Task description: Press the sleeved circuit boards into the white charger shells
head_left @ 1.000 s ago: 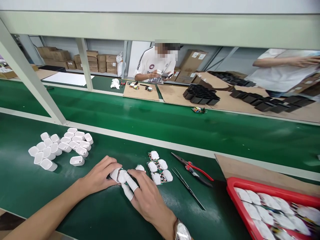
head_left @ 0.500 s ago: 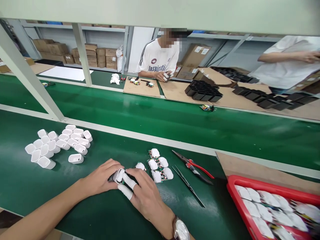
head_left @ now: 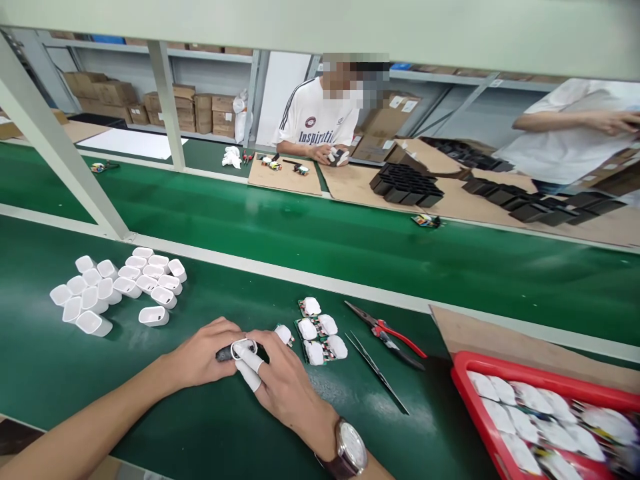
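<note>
My left hand (head_left: 213, 350) is closed around a small white plastic case (head_left: 253, 345), its open end tilted up toward me. Something dark grey (head_left: 225, 354) shows between the left fingers; its kind is unclear. My right hand (head_left: 283, 380), with white covers on two fingers and a watch at the wrist, grips the same case and presses fingertips at its mouth. What lies inside is mostly hidden by those fingers. Just beyond the right hand lies a circuit board with a white pad (head_left: 283, 334), and beside it several more such boards (head_left: 314, 352).
Several white cases (head_left: 94, 324) stand at left. Tweezers (head_left: 377, 373) and red-handled pliers (head_left: 385, 333) lie right of the boards. A red tray (head_left: 467, 400) holds padded boards. Beyond a green conveyor belt (head_left: 300, 233), a co-worker (head_left: 320, 120) handles a dark part; another person (head_left: 575, 127) stands right.
The right fingers have moved slightly left, deeper over the case's mouth, covering the board edge seen there before. On the belt, a circuit board has shifted right.
</note>
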Demonstrator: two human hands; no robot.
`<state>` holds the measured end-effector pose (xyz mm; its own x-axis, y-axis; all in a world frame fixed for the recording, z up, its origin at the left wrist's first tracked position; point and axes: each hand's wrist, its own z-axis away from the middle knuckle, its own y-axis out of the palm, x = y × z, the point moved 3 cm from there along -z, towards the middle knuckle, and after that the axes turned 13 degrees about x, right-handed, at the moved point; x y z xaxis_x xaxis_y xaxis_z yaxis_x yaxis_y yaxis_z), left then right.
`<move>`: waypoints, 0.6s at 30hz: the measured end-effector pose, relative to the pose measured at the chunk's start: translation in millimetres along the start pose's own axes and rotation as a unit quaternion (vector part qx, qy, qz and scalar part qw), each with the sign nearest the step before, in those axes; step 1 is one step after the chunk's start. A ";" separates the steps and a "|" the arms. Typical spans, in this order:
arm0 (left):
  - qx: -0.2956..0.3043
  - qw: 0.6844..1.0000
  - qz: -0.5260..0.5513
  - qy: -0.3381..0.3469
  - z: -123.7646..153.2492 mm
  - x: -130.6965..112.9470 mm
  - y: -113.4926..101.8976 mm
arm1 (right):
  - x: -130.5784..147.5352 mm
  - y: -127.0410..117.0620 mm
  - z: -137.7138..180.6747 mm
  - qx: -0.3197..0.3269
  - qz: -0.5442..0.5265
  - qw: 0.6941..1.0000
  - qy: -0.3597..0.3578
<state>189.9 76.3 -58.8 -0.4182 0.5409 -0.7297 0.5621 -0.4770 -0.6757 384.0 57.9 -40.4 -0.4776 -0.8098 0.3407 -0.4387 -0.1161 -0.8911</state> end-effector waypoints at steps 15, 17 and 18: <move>0.000 0.999 0.024 -0.023 -1.4 -1.0 0.3 | -2.7 1.7 -0.1 0.011 0.031 0.999 -0.016; 0.002 0.999 0.027 -0.027 -2.2 -0.7 -0.4 | -4.8 0.0 -0.4 0.003 0.004 1.000 0.004; 0.005 0.999 0.027 -0.028 -2.6 -0.3 -0.5 | -5.3 -0.6 -0.2 -0.003 -0.004 1.000 0.007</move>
<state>191.6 78.1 -57.9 -0.4277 0.4744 -0.7695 0.5777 -0.5113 -0.6363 386.7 62.4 -41.6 -0.4846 -0.8007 0.3522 -0.4476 -0.1190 -0.8863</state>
